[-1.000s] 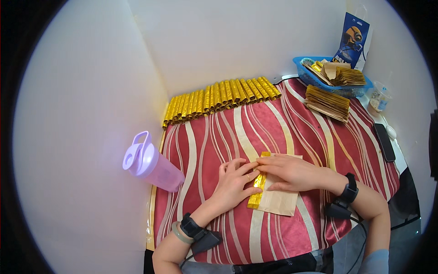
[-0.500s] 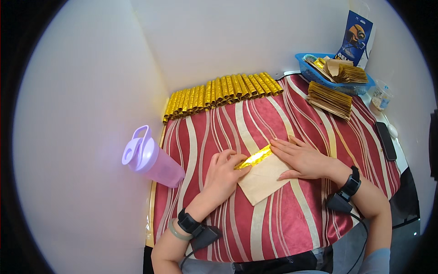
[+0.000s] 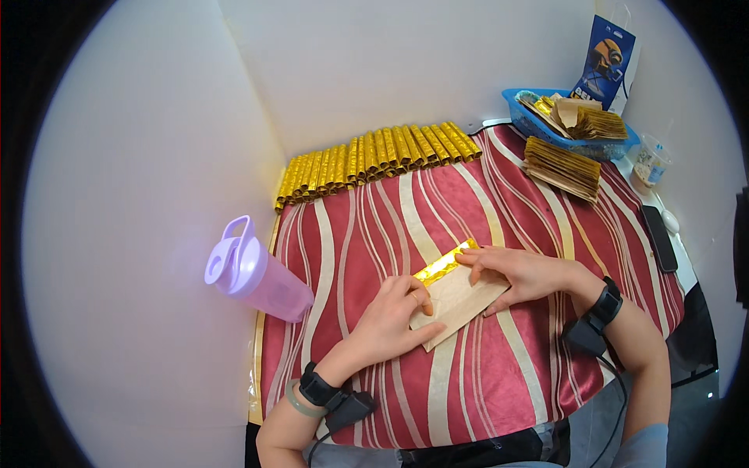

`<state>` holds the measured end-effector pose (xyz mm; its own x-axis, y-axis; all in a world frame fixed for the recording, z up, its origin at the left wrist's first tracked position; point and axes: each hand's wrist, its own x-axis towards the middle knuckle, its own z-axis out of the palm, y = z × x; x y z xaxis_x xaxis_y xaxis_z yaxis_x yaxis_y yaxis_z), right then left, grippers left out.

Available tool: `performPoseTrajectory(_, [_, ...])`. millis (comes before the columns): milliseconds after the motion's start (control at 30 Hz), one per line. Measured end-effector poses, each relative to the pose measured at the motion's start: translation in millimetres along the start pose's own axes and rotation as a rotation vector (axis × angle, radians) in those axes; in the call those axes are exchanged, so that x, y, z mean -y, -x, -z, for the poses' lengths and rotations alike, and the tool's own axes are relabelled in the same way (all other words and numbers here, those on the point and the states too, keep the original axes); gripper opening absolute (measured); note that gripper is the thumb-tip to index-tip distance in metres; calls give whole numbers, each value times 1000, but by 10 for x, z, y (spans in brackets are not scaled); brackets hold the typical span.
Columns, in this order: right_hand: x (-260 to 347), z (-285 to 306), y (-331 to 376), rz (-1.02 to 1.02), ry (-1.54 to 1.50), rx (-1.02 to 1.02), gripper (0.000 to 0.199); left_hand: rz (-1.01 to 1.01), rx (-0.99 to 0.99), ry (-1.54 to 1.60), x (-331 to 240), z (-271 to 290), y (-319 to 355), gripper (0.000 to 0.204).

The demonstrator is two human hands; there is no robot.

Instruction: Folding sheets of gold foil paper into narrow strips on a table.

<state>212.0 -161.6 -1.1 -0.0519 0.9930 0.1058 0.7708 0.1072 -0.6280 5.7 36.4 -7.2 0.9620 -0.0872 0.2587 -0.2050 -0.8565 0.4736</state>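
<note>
A tan paper sheet [image 3: 464, 300] with a shiny gold strip [image 3: 443, 265] along its far edge lies slanted on the striped cloth. My left hand [image 3: 394, 316] is at its left end, index finger bent onto the paper and thumb at the near edge. At the right end, my right hand [image 3: 519, 274] has its fingers curled over by the gold strip and its thumb at the near edge. Both hands grip the sheet between fingers and thumb. The paper's underside is hidden.
Rolled gold paper tubes [image 3: 374, 156] line the back. A purple shaker bottle [image 3: 261, 277] stands left. Far right are a tan paper stack [image 3: 562, 170], a blue basket [image 3: 527, 117] holding more paper, a plastic cup [image 3: 650, 165] and a black phone [image 3: 659, 238].
My left thumb has moved down to the paper's near edge. The right fingers, flat before, have curled. The sheet's near right edge has shifted slightly up and right.
</note>
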Motion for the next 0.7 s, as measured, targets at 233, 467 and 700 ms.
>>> performPoseTrajectory(233, [-52, 46, -14, -56, -105, 32, 27, 167, 43, -39, -232, -1, -6, 31])
performPoseTrajectory(467, [-77, -12, -53, -39, -98, -73, 23, 157, -96, 123, -71, -57, 16, 19])
performPoseTrajectory(700, [29, -91, -115, -211, 94, -178, 44, 278, -141, 122, -195, -41, -28, 40])
